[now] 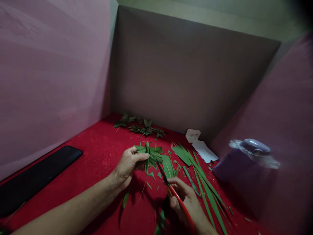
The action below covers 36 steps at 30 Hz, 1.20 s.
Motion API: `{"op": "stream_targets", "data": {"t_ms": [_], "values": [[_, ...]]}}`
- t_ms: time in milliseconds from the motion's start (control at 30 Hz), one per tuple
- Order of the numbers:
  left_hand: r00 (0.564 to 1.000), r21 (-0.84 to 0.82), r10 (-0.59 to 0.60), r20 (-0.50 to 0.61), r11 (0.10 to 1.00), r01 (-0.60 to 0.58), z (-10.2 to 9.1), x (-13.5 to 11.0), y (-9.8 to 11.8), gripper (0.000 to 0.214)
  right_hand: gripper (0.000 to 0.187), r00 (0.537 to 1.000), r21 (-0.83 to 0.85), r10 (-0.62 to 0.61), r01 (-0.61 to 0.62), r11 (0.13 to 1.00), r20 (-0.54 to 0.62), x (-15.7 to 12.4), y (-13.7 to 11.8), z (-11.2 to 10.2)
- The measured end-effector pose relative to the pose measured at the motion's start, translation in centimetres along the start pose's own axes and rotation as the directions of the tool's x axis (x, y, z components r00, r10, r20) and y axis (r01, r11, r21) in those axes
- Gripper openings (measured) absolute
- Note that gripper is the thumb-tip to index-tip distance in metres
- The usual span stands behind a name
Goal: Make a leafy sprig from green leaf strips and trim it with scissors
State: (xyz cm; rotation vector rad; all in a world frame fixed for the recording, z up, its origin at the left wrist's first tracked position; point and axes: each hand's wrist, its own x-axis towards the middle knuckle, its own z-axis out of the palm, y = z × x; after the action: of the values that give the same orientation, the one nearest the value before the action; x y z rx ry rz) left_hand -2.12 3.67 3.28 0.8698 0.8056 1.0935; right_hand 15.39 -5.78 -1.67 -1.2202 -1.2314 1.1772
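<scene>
My left hand [128, 166] pinches a small woven figure of green leaf strips [149, 154] just above the red cloth [97, 163]. My right hand [187, 199] grips red-handled scissors [171, 189], and their dark blades point up toward the leaf figure. Long green leaf strips [202, 182] lie on the cloth to the right of my hands. Small cut leaf scraps [151, 176] lie scattered below the figure.
Several finished leaf figures [140, 127] lie at the back by the brown cardboard wall [183, 75]. White paper pieces [201, 147] sit at the back right. A purple container with a plastic-wrapped lid [251, 150] stands at right. A black flat object [36, 176] lies at left.
</scene>
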Motion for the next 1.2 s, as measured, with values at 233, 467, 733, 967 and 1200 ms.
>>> {"op": "stream_targets", "data": {"t_ms": [233,467,733,967,1200], "values": [[1.000,0.022,0.005,-0.023,1.000,-0.005,-0.34,0.35,-0.21,0.017,0.049,0.999,-0.018,-0.043,0.044,0.999,0.020,0.04,0.74,-0.45],[1.000,0.034,-0.018,-0.006,0.999,0.018,-0.06,0.01,-0.06,0.017,0.056,0.999,-0.034,-0.014,0.015,0.999,0.029,-0.01,0.79,-0.57],[0.999,0.025,-0.024,-0.022,0.999,0.025,-0.26,0.33,-0.03,0.016,0.062,1.000,-0.032,-0.015,0.015,0.999,0.005,0.08,0.62,-0.33],[0.999,0.045,-0.029,-0.024,0.999,0.030,-0.33,0.23,-0.29,0.015,0.051,0.998,-0.085,-0.064,0.064,0.994,0.000,0.04,0.93,-0.58],[0.999,0.053,-0.045,-0.003,0.998,0.045,-0.26,0.24,-0.22,0.017,0.053,0.999,-0.098,-0.022,0.019,0.995,-0.026,-0.15,0.58,-0.39]]}}
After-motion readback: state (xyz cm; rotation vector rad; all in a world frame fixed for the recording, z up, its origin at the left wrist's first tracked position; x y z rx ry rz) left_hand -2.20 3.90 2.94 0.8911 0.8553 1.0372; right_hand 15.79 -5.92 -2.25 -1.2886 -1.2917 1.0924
